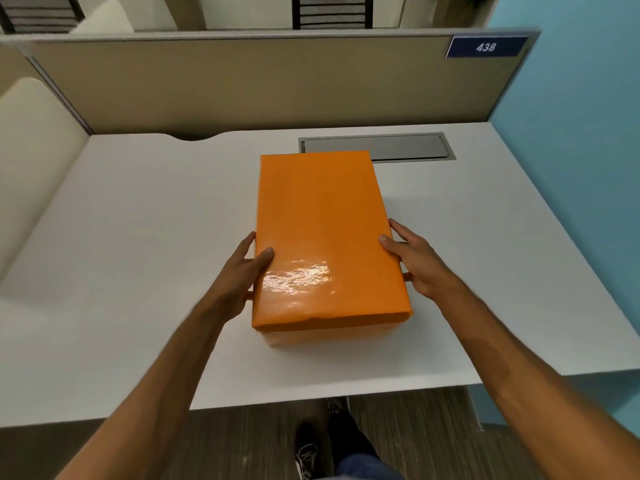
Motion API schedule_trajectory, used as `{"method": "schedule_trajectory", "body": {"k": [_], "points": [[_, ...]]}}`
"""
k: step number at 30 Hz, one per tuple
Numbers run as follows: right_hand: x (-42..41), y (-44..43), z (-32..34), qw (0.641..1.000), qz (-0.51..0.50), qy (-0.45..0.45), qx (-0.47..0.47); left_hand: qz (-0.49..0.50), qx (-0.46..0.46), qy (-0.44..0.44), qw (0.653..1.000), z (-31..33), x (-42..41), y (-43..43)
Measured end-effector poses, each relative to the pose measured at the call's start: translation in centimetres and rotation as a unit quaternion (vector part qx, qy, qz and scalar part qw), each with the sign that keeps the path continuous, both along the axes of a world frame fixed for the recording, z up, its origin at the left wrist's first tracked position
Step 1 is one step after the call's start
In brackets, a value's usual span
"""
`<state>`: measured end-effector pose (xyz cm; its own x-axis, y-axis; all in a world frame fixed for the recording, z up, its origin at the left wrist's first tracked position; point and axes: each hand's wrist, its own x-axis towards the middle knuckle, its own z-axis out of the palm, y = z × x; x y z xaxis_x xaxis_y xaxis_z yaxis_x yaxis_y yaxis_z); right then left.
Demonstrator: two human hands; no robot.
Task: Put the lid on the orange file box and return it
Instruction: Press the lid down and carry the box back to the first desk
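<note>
Lid (pixel 322 233) is sitting on the orange file box (pixel 332 336), mid white surface (pixel 138 237). L hand (pixel 242 271) & R hand (pixel 415 261) fingers are grasping both sides. Next, I think: lifting it level, w/ an even squeeze.

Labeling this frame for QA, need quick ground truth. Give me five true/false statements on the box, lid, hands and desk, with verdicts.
1. The lid sits on the orange file box. True.
2. Only one hand touches the box. False: the left hand and the right hand each press a long side, thumbs on top of the lid.
3. The box stands on the white desk. True.
4. The sign on the partition reads 483. False: it reads 438.
5. The box fully covers the grey cable hatch. False: only its far corner overlaps the hatch.
</note>
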<state>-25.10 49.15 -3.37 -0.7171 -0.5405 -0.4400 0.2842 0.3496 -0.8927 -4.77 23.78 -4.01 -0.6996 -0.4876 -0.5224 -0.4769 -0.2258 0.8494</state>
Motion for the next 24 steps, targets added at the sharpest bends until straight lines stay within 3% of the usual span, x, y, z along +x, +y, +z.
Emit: {"method": "schedule_trajectory", "body": {"k": [10, 24], "points": [[3.7, 1.8, 0.0, 0.997, -0.007, -0.064, -0.047, -0.067, 0.008, 0.0, 0.998, 1.6, 1.8, 1.1], [2.2, -2.6, 2.0, 0.997, 0.035, -0.042, -0.056, -0.031, -0.032, -0.011, 0.999, 4.9, 2.3, -2.4]]}}
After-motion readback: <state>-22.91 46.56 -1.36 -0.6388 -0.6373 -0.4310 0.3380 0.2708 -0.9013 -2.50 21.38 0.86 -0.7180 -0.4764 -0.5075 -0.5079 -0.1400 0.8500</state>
